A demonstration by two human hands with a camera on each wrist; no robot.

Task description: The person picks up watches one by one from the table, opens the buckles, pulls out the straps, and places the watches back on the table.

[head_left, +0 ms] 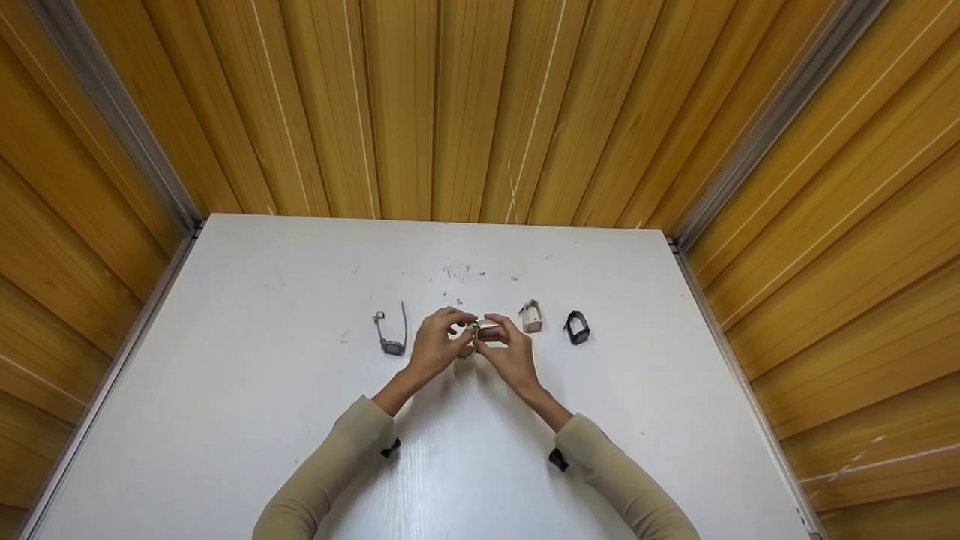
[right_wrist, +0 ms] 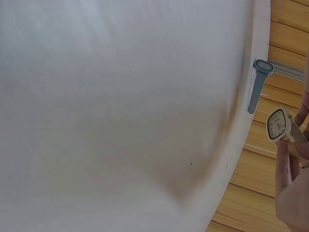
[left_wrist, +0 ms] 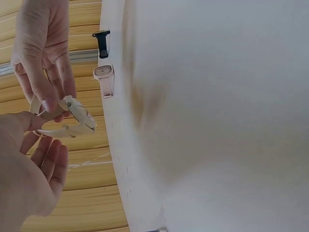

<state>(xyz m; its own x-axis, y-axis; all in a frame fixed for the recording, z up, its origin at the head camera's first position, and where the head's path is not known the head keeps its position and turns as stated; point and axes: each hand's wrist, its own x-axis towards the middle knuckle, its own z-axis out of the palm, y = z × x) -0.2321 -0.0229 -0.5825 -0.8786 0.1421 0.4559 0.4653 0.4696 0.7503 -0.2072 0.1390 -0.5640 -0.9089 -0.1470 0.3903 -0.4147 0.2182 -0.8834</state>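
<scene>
Both hands hold a cream wristwatch [right_wrist: 278,124] between them, above the white table. In the left wrist view its strap [left_wrist: 57,131] is bent into a loop, and the fingers of both hands pinch the strap ends. The square dial with dark numerals faces the right wrist camera. My left hand [head_left: 433,343] grips the strap from the left with thumb and fingers. Opposite it, my right hand [head_left: 514,358] pinches the strap from the right. Whether the strap end is through the buckle is hidden by the fingers.
A grey-blue watch [head_left: 392,347] lies with its strap undone left of the hands. To the right stand a pale pink watch [head_left: 532,326] and a black watch [head_left: 577,336], both with looped straps. Small dark marks dot the white table [head_left: 300,270]. Wood-patterned walls [head_left: 472,112] enclose it.
</scene>
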